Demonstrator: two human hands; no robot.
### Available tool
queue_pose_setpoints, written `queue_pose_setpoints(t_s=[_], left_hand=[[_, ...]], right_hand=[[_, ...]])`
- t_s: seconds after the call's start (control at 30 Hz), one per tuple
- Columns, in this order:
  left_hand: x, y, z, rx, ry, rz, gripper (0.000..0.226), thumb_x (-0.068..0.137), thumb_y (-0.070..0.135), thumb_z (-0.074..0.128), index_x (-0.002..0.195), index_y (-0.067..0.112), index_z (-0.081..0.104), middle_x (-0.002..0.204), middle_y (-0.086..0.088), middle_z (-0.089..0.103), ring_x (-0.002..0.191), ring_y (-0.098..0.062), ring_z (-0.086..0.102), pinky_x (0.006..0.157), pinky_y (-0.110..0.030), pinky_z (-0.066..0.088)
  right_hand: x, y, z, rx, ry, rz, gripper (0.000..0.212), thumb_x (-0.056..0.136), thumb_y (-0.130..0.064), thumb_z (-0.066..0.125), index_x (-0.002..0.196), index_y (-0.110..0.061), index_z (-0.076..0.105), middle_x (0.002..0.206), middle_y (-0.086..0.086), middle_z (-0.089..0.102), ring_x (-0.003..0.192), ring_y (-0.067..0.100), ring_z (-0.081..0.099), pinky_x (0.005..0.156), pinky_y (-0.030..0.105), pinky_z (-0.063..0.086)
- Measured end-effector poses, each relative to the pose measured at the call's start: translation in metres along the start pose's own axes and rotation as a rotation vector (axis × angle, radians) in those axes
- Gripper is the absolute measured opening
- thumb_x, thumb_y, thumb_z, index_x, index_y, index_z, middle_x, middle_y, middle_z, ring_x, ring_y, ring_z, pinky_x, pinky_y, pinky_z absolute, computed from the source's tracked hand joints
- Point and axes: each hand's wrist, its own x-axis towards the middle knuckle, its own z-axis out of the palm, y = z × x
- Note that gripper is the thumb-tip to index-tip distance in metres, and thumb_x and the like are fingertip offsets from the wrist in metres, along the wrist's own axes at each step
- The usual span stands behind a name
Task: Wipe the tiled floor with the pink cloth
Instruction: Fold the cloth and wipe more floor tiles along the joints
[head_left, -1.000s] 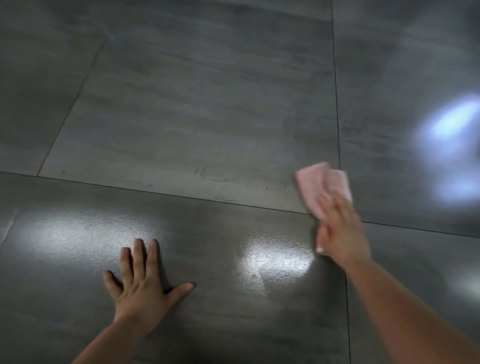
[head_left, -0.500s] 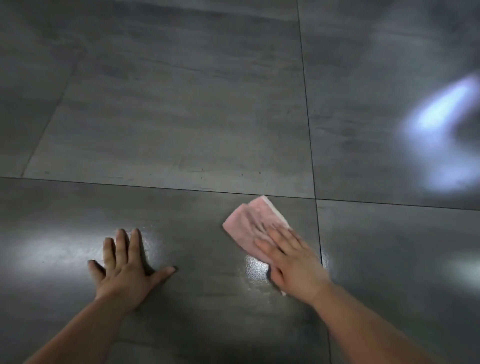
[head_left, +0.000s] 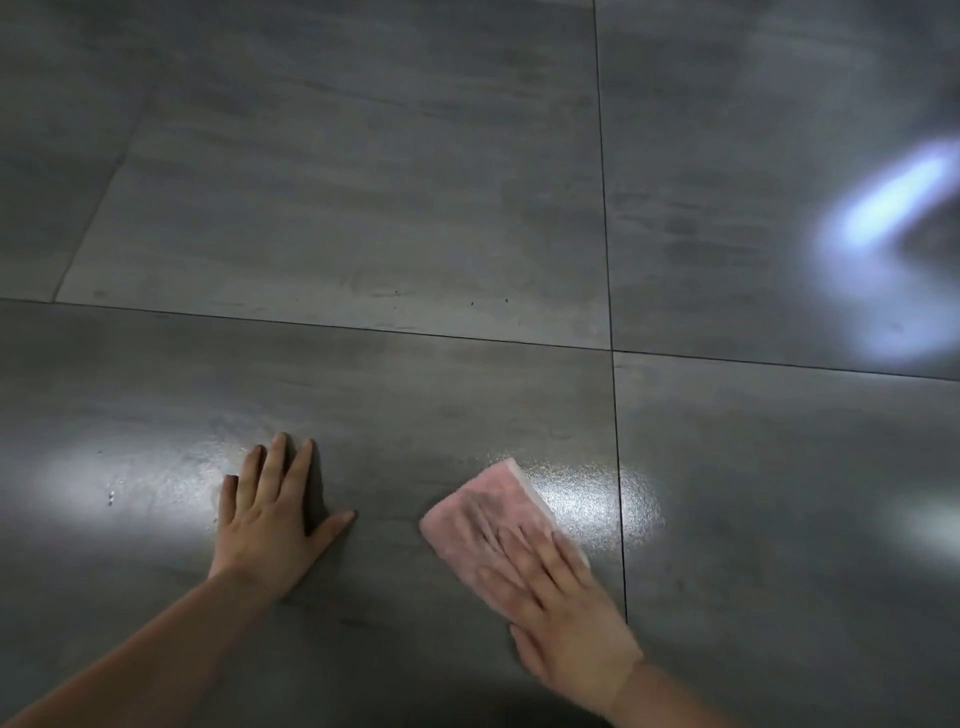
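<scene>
Mid-wipe here: the right hand (head_left: 566, 618) is spread flat, palm down on the pink cloth (head_left: 483, 519), pinning it to the floor (head_left: 363, 208) rather than gripping it. The fingers look blurred, so I'd guess it's moving. The cloth is folded into a pad on the near tile, just left of the grout line (head_left: 618, 519) that runs away from the camera. The left hand (head_left: 270, 519) is empty, fingers splayed flat on the same tile, well apart from the cloth, and looks like it's just propping the body up.

Tips for doing this bit right, imo:
- Keep the palm weight over the middle of the pad so the front edge doesn't curl or bunch under the fingers.
- Overlap the strokes. The glare patches show streaky bits near both hands, so angle your head to catch the shine and chase those.
- There are small dark specks (head_left: 488, 301) on the far tile near the cross seam that probably need a pass too.
- Run along the grout rather than only across it, since dirt sits in there.
- Shift the support hand before reaching far, or you'll wipe around it.
</scene>
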Motion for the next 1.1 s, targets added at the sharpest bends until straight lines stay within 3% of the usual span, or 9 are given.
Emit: queue_pose_setpoints(t_s=[0.17,0.27,0.37,0.47,0.6,0.7,0.83,0.93,1.1], left_hand=[[-0.011,-0.003,-0.001,0.071,-0.103,0.125,0.118,0.04,0.079,0.017,0.144,0.025,0.0,0.157,-0.003,-0.004,0.145,-0.021,-0.009,0.117,-0.04,-0.005],[-0.015,0.001,-0.001,0.075,-0.13,0.144,0.113,0.053,0.08,0.032,0.144,0.022,-0.001,0.157,-0.003,-0.007,0.145,-0.021,-0.01,0.118,-0.039,-0.003],[-0.012,0.002,-0.002,0.107,-0.151,0.132,0.098,0.075,0.059,0.054,0.143,0.023,-0.008,0.156,-0.002,-0.014,0.144,-0.021,-0.015,0.119,-0.038,-0.005],[-0.011,0.002,-0.001,0.092,-0.143,0.131,0.098,0.075,0.056,0.057,0.143,0.025,-0.007,0.156,-0.002,-0.014,0.144,-0.021,-0.015,0.118,-0.038,-0.005],[-0.011,0.002,-0.002,0.085,-0.158,0.127,0.098,0.075,0.055,0.058,0.143,0.027,-0.006,0.156,-0.001,-0.015,0.144,-0.021,-0.016,0.118,-0.037,-0.006],[-0.012,0.001,-0.004,0.085,-0.175,0.129,0.097,0.077,0.055,0.056,0.143,0.027,-0.009,0.155,-0.001,-0.017,0.143,-0.021,-0.017,0.118,-0.035,-0.006],[-0.01,-0.004,-0.011,0.128,-0.171,0.159,0.089,0.083,0.052,0.048,0.143,0.025,-0.011,0.155,0.003,-0.018,0.144,-0.016,-0.015,0.118,-0.03,-0.005],[-0.012,-0.018,-0.016,0.163,-0.167,0.141,0.087,0.085,0.05,0.045,0.143,0.018,-0.011,0.151,0.008,-0.021,0.144,-0.013,-0.013,0.116,-0.027,-0.009],[-0.014,-0.028,-0.018,0.167,-0.206,0.13,0.086,0.087,0.045,0.046,0.143,0.015,-0.012,0.149,0.008,-0.024,0.144,-0.013,-0.013,0.116,-0.027,-0.01]], right_hand=[[-0.029,0.08,0.003,0.041,0.085,0.215,0.07,0.069,-0.03,0.04,0.138,-0.027,0.025,0.155,0.001,0.014,0.142,0.021,0.009,0.111,0.036,0.017],[-0.042,0.099,-0.007,0.143,0.116,0.711,0.067,0.07,-0.029,0.032,0.136,-0.016,0.031,0.145,0.018,0.03,0.13,0.036,0.032,0.093,0.059,0.045],[-0.025,0.086,-0.016,0.19,0.001,1.005,0.072,0.069,-0.035,0.025,0.13,-0.001,0.044,0.135,0.034,0.044,0.123,0.054,0.039,0.092,0.067,0.038],[-0.013,0.063,-0.015,0.01,-0.066,0.716,0.065,0.069,-0.037,0.033,0.125,-0.007,0.046,0.131,0.029,0.048,0.117,0.05,0.046,0.089,0.06,0.045],[-0.009,0.046,0.0,0.055,0.063,0.227,0.04,0.092,-0.032,0.022,0.126,-0.021,0.04,0.136,0.007,0.033,0.14,0.026,0.013,0.111,0.036,0.009],[-0.021,0.071,0.004,0.061,0.074,0.188,0.046,0.087,-0.026,0.03,0.133,-0.024,0.034,0.15,0.0,0.022,0.144,0.011,-0.003,0.112,0.031,0.011],[-0.022,0.097,-0.013,0.21,0.122,0.693,0.063,0.07,-0.027,0.031,0.131,-0.01,0.035,0.142,0.026,0.037,0.123,0.044,0.043,0.09,0.058,0.046],[0.01,0.083,-0.019,0.28,0.06,0.924,0.068,0.07,-0.028,0.025,0.125,0.006,0.045,0.124,0.042,0.048,0.114,0.057,0.045,0.083,0.066,0.045],[0.052,0.015,-0.014,0.158,0.098,0.33,0.058,0.063,-0.023,0.035,0.119,-0.014,0.045,0.127,0.018,0.049,0.114,0.033,0.036,0.101,0.042,0.036]])
